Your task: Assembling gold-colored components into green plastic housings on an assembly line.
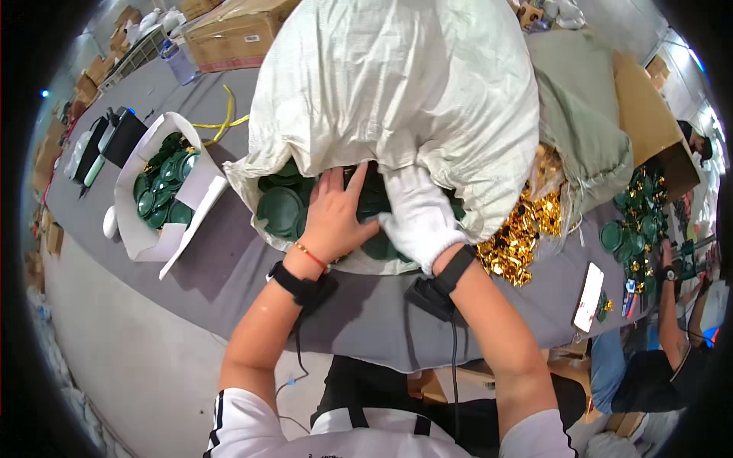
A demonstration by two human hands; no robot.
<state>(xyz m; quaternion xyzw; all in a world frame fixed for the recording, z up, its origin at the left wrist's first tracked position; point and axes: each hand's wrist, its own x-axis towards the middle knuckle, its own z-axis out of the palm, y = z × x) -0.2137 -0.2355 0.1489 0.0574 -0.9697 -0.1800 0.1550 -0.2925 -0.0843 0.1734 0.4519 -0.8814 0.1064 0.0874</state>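
Observation:
A big white woven sack [389,84] lies on the table in front of me, its mouth facing me. Round dark green plastic discs [280,211] fill the opening. My left hand [336,217], bare, reaches into the mouth with fingers spread over the discs; its fingertips meet the sack's edge. Beside it my right hand [418,214], in a white knitted glove, lies palm down with fingers stretched out at the sack's rim, its thumb towards the left hand. Neither hand visibly grips a disc. What lies deeper in the sack is hidden.
At left stands a white carton [137,225] of green discs, near yellow straps [223,122]. Shiny gold pieces [513,248] lie right of the sack. Further right are a phone [588,298], a pile of green discs [628,233] and a co-worker's arm [670,313]. Cables trail from my wrists.

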